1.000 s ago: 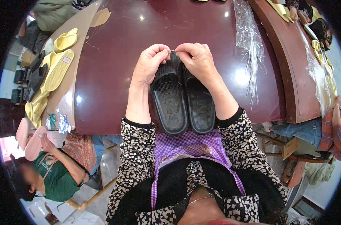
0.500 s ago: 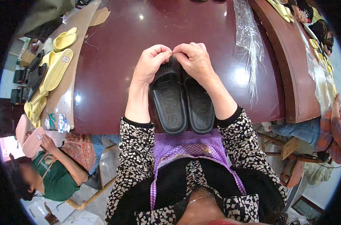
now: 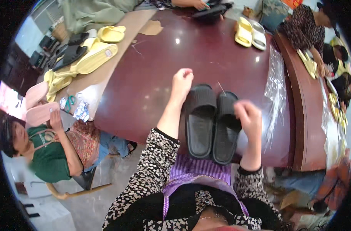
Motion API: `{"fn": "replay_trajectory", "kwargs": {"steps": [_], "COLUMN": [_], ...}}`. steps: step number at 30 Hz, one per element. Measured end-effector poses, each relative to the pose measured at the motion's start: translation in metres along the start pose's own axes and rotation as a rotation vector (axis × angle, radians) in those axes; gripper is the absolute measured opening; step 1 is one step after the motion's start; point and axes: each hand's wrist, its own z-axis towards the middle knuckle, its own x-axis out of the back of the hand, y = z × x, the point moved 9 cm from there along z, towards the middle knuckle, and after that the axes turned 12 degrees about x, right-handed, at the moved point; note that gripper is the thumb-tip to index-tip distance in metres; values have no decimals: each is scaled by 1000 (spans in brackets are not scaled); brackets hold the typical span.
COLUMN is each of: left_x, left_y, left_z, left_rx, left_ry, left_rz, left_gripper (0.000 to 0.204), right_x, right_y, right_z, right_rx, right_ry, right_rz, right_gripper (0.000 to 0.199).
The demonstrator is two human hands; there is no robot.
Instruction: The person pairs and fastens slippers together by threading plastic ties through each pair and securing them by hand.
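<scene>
A pair of black slide slippers point(image 3: 199, 133) lies side by side at the table's near edge, straps away from me. From the strap end of the right slipper point(image 3: 226, 134) a thin pale strand point(image 3: 221, 87) sticks up. My left hand point(image 3: 182, 84) hovers just left of the left slipper's strap, its fingers curled closed with nothing seen in them. Beside the right slipper's strap is my right hand point(image 3: 248, 114); its bent fingers are smeared by motion, so whether they hold anything is unclear.
The dark red table point(image 3: 148, 92) carries a bundle of thin clear ties point(image 3: 275, 100) at right. Yellow and white slippers point(image 3: 249, 34) stand at the far right. More yellow slippers point(image 3: 96, 57) fill the left side board. A co-worker point(image 3: 54, 154) at left holds pink slippers; others sit right.
My hands have parted from their pinch at the strap ends, left hand leftward, right hand rightward and nearer me. The view has shifted, showing more of the table's far side.
</scene>
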Motion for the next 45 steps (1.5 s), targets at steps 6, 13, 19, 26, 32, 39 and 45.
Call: {"fn": "replay_trajectory", "kwargs": {"steps": [6, 13, 19, 26, 32, 39, 45], "left_x": [-3, -22, -10, 3, -1, 2, -8], "left_y": [-14, -7, -21, -17, -17, -16, -20], "left_z": [17, 13, 6, -3, 14, 21, 21], "left_rx": [-23, 75, 195, 205, 164, 173, 187], "left_ry": [32, -117, -106, -80, -153, -132, -164], "left_rz": [377, 392, 198, 206, 245, 256, 262], "left_gripper": [22, 24, 23, 21, 22, 22, 22], "right_x": [-28, -52, -34, 84, 323, 321, 211], "right_y": [-8, 11, 31, 1, 9, 64, 156], "right_z": [-34, -5, -24, 3, 61, 20, -52], "right_rx": [51, -78, -156, -121, 35, 61, -480], "right_ry": [-257, -308, -245, -133, 128, 375, 85], "right_rz": [-384, -466, -544, -757, -1686, -756, -417], "right_gripper": [26, 44, 32, 21, 21, 25, 27]}}
